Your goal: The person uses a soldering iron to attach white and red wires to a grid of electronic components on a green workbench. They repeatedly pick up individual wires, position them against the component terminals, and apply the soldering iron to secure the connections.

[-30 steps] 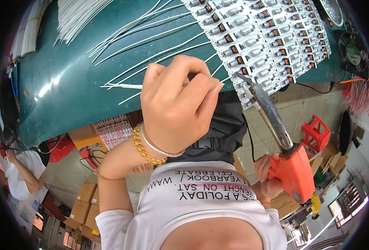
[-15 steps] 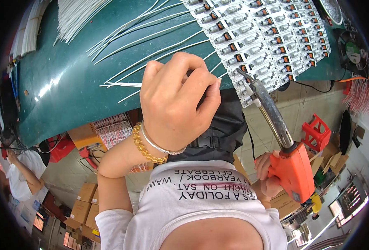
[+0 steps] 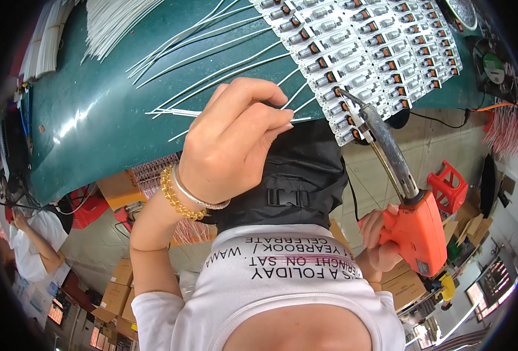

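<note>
My right hand [image 3: 378,241] grips an orange soldering gun [image 3: 418,231], whose long metal barrel reaches up to a white panel of small circuit boards [image 3: 361,73]. Its dark tip is at the panel's near left edge; whether it touches a joint is too small to tell. Left of that edge, my left hand [image 3: 229,137] pinches thumb and fingers together on a thin white wire [image 3: 303,119], whose short end sticks out past the fingertips toward the panel. Several other white wires [image 3: 212,61] run leftward from the panel's edge across the green table, some passing behind my left hand.
Bundles of white wires [image 3: 114,26] lie at the far left of the green table [image 3: 95,111]. A small black fan [image 3: 490,67] and a round metal dish [image 3: 465,13] sit at the far right. A red stool [image 3: 447,187] stands on the floor. Another person [image 3: 33,248] works at left.
My left hand has drawn left, away from the panel, and its fingers have straightened somewhat. The soldering gun has shifted slightly right and its tip slightly up.
</note>
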Demonstrator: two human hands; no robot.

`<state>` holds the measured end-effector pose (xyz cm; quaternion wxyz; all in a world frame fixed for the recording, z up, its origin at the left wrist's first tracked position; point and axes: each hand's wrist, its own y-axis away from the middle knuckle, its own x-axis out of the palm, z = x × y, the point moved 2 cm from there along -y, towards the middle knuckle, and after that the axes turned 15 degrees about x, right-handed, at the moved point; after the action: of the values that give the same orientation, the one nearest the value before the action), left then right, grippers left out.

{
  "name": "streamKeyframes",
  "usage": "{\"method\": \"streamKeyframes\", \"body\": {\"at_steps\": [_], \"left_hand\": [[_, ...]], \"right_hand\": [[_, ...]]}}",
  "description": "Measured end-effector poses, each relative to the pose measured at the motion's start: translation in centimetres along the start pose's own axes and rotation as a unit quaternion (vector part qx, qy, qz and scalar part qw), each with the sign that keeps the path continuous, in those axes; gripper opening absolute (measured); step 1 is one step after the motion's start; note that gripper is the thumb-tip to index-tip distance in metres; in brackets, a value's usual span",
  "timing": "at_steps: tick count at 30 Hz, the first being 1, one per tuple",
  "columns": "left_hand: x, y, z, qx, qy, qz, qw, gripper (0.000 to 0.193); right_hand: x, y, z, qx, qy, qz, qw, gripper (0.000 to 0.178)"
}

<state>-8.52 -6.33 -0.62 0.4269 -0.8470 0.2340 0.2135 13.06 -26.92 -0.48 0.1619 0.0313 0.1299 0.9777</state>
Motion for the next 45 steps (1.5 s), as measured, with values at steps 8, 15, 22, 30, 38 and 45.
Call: {"method": "streamKeyframes", "body": {"at_steps": [8,15,22,30,38,45], "left_hand": [[0.2,0.0,-0.4,-0.002,-0.023,-0.03,0.999,0.023],[-0.3,-0.3,-0.5,-0.008,0.009,0.008,1.0,0.017],[2.6,-0.5,-1.5,0.023,-0.11,0.013,0.994,0.018],[3.0,-0.5,-1.2,0.024,-0.117,-0.014,0.993,0.016],[2.7,-0.7,-1.3,0.01,-0.109,-0.003,0.994,0.018],[2.5,-0.7,-1.5,0.007,-0.102,0.002,0.995,0.018]], "right_hand": [[-0.1,0.3,0.3,0.007,0.005,0.0,1.0,0.077],[0.4,0.1,0.5,0.012,0.018,0.007,1.0,0.078],[-2.6,2.5,-1.8,-0.015,0.172,-0.023,0.985,0.078],[-3.5,4.5,-1.0,0.146,0.405,-0.053,0.901,0.022],[-3.8,3.7,-2.9,0.019,0.08,-0.021,0.996,0.078],[-1.3,2.1,-1.5,0.029,0.0,-0.019,0.999,0.08]]}}
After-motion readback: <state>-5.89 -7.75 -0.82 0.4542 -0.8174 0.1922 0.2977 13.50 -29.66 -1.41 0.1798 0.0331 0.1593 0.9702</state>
